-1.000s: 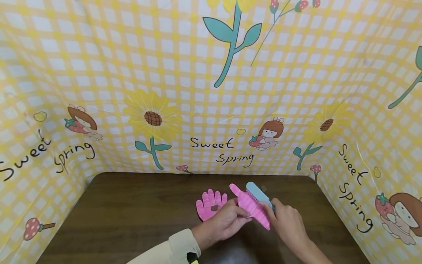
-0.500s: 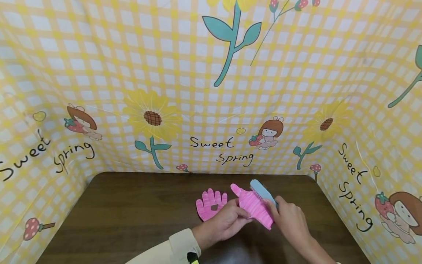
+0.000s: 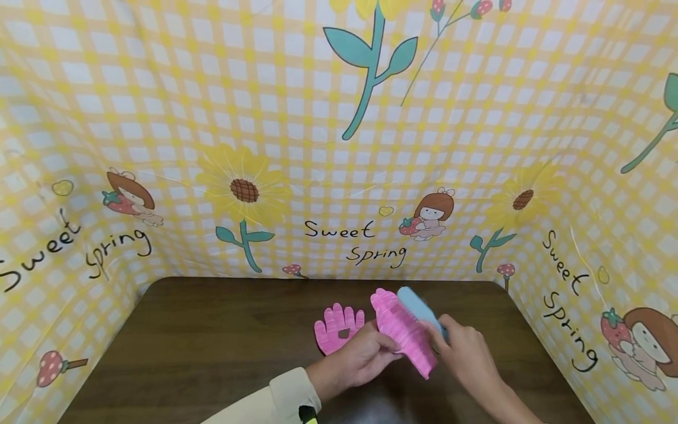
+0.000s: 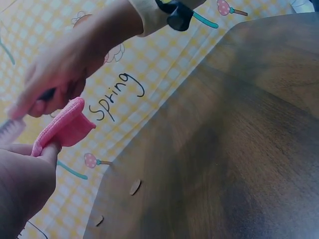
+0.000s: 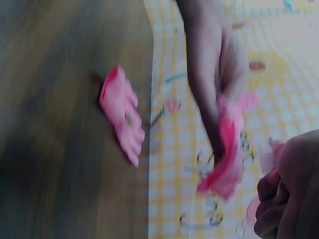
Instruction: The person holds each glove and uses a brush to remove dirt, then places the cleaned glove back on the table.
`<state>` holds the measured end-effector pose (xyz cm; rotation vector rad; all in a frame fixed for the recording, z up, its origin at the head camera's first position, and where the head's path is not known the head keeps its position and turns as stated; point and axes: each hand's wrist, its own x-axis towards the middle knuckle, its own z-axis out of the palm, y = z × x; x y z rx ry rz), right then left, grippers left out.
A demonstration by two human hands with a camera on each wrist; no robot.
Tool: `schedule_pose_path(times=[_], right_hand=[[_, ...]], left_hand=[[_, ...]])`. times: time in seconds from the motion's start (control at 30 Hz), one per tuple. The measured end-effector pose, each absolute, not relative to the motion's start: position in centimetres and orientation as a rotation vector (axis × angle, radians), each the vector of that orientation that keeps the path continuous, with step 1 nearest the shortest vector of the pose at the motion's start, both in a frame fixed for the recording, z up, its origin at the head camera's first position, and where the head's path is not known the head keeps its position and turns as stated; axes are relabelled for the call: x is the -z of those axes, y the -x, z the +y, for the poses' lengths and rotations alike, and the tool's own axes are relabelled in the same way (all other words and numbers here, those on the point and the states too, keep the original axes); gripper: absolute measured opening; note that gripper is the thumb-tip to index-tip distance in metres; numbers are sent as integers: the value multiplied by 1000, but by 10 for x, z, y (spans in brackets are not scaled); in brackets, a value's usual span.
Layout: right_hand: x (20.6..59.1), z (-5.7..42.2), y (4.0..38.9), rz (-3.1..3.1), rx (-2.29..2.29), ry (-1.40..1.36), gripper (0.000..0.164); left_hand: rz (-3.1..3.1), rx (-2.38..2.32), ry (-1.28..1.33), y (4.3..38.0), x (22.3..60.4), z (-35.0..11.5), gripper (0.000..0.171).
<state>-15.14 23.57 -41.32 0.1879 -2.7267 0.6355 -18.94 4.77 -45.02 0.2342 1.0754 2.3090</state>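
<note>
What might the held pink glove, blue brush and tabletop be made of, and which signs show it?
The held pink glove looks like matte knitted fabric: its surface is finely ribbed. The blue brush is probably smooth plastic, judging by its evenly coloured back. The tabletop seems wood or laminate, with dark grain and slight sheen.

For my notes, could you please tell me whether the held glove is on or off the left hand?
Off: in the head view, the left hand grips the pink glove with its bare thumb outside it.
</note>
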Motion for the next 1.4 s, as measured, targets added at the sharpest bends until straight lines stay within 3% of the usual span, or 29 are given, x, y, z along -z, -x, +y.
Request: schedule_pose_path(times=[0.17,0.6,1.0,1.23,1.4], right_hand=[[415,218,146,-2707,-567,-385,30],[424,224,159,-2631,-331,-268,31],[419,241,171,-2707,-466,-145,38],[419,258,174,-2716,-470,-46,42],[417,251,163,-2686,-510,-110,34]], left_hand=[[1057,-2280,-292,191,449,47,70],[1073,-2261,-267,190,450,45,64],[1065,-2290,-228,187,457,49,68],[1107,-2299,-214,187,456,49,61],[1104,-2320,-205,191,453,47,61]])
